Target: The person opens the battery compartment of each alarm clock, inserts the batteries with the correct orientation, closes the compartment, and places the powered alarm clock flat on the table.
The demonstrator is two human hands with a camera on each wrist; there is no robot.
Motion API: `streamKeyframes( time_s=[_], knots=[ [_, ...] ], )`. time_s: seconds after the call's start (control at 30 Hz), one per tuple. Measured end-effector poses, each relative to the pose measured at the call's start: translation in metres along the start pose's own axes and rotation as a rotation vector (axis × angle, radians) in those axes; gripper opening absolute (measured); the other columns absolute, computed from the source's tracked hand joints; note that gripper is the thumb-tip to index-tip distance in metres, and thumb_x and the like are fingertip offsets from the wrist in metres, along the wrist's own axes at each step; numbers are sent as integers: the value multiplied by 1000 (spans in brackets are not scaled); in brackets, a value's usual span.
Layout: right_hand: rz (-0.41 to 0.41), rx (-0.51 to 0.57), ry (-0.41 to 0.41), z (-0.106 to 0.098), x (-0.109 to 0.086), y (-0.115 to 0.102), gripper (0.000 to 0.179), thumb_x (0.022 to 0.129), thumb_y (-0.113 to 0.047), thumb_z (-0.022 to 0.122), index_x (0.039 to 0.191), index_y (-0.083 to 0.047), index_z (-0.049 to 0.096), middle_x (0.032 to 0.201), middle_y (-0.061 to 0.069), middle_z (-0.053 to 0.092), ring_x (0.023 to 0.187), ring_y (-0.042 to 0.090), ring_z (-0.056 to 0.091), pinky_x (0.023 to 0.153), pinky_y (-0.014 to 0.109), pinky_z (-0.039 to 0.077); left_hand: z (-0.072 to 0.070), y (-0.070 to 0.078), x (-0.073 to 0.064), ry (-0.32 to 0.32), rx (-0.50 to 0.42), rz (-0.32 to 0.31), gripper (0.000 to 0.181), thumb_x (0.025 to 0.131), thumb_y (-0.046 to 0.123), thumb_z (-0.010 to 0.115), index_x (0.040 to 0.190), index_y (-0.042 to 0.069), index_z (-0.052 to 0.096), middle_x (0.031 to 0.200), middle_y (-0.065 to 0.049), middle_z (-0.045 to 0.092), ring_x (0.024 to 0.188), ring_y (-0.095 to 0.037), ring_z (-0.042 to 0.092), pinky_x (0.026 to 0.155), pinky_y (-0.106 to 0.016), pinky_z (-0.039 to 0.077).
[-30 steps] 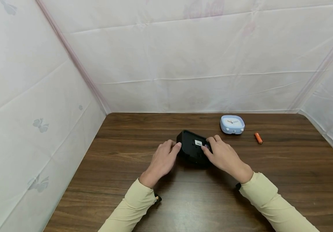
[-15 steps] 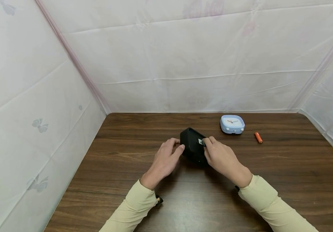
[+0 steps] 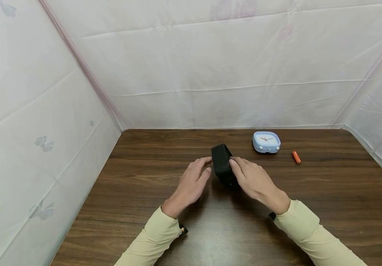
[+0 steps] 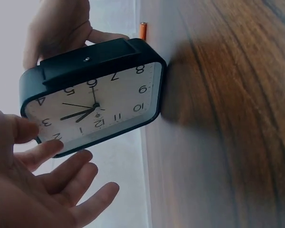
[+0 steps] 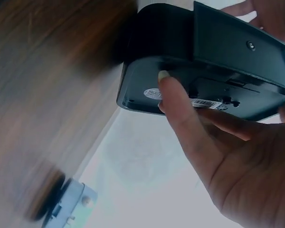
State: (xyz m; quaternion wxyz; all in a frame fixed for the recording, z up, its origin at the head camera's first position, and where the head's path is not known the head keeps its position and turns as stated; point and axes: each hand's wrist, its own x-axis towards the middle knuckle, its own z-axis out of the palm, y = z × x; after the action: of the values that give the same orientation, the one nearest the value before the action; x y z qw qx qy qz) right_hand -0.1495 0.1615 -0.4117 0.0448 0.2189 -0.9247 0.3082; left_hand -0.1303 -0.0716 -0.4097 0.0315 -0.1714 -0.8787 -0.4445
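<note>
Left wrist view: left hand [image 4: 42,185] spread loose by black clock [image 4: 111,97]; right hand [image 3: 256,180] behind, hold unclear; we'd brace both sides.

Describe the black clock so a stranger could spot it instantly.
Find the wooden table, then the left hand and right hand over it. Between them is the black clock, its white dial facing the left hand. Its black colour sets it apart from the light-blue clock and orange battery.

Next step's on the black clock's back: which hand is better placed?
Probably the right hand: its thumb is at the black clock's back, while the left hand faces the dial.
</note>
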Motion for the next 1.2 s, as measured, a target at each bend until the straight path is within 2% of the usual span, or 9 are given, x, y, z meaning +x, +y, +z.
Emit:
streamKeyframes(
  time_s=[0.27, 0.33, 0.5, 0.57, 0.73, 0.87, 1.0, 1.13, 1.2],
  knots=[
    [33, 121, -6, -5, 0, -4, 65, 115, -52, 35, 150, -3, 58, 141, 18, 65, 127, 37, 64, 103, 58, 50, 3, -3, -1, -33, 20, 10, 50, 114, 37, 46, 156, 10, 54, 147, -12, 60, 134, -33, 55, 106, -56, 45],
    [21, 133, 3, -6, -1, -6, 63, 116, -50, 34, 153, -3, 55, 126, 15, 71, 115, 33, 68, 98, 55, 52, 4, -3, -1, -54, 19, 1, 52, 115, 40, 44, 157, 12, 52, 148, -12, 59, 137, -34, 53, 108, -57, 44],
    [29, 160, 9, -3, -2, -10, 65, 115, -50, 38, 156, -1, 48, 108, 11, 71, 91, 22, 66, 83, 46, 53, 9, -5, -3, -142, 32, -35, 60, 114, 52, 39, 162, 15, 45, 151, -11, 58, 143, -34, 47, 112, -60, 40],
    [48, 169, 6, -1, -2, -11, 67, 113, -52, 42, 155, 0, 47, 116, 14, 71, 92, 20, 66, 81, 44, 54, 11, -6, -3, -165, 44, -44, 63, 114, 55, 37, 164, 17, 42, 151, -11, 57, 143, -35, 46, 112, -60, 39],
    [67, 199, -1, -2, -3, -12, 69, 112, -53, 45, 157, -1, 44, 117, 15, 70, 91, 22, 65, 79, 42, 54, 13, -9, -1, -181, 84, -69, 63, 113, 55, 40, 162, 16, 46, 149, -12, 58, 141, -37, 48, 110, -61, 41],
    [57, 222, 5, -5, -5, -14, 71, 113, -51, 44, 165, -5, 30, 136, 22, 63, 108, 32, 68, 87, 53, 56, 16, -12, -1, -178, 148, -90, 59, 113, 53, 42, 153, 12, 57, 146, -14, 60, 138, -38, 51, 108, -61, 44],
    [15, 245, 43, -8, -7, -15, 67, 115, -42, 44, 170, -14, 19, 157, 25, 47, 127, 42, 62, 97, 63, 51, 17, -13, -2, -166, 184, -103, 55, 113, 51, 44, 145, 12, 65, 142, -13, 63, 135, -36, 54, 106, -60, 46],
    [-24, 240, 53, -9, -7, -17, 58, 116, -38, 40, 171, -25, 24, 166, 15, 40, 138, 39, 53, 108, 63, 43, 18, -13, -2, -157, 190, -99, 55, 113, 51, 44, 144, 11, 67, 140, -13, 64, 133, -35, 55, 105, -59, 47],
    [-36, 233, 52, -9, -8, -17, 54, 117, -36, 37, 170, -26, 28, 162, 13, 44, 126, 37, 61, 106, 60, 45, 19, -13, -1, -155, 197, -102, 57, 112, 52, 44, 144, 10, 67, 141, -13, 64, 133, -35, 55, 105, -58, 47]
  ],
)
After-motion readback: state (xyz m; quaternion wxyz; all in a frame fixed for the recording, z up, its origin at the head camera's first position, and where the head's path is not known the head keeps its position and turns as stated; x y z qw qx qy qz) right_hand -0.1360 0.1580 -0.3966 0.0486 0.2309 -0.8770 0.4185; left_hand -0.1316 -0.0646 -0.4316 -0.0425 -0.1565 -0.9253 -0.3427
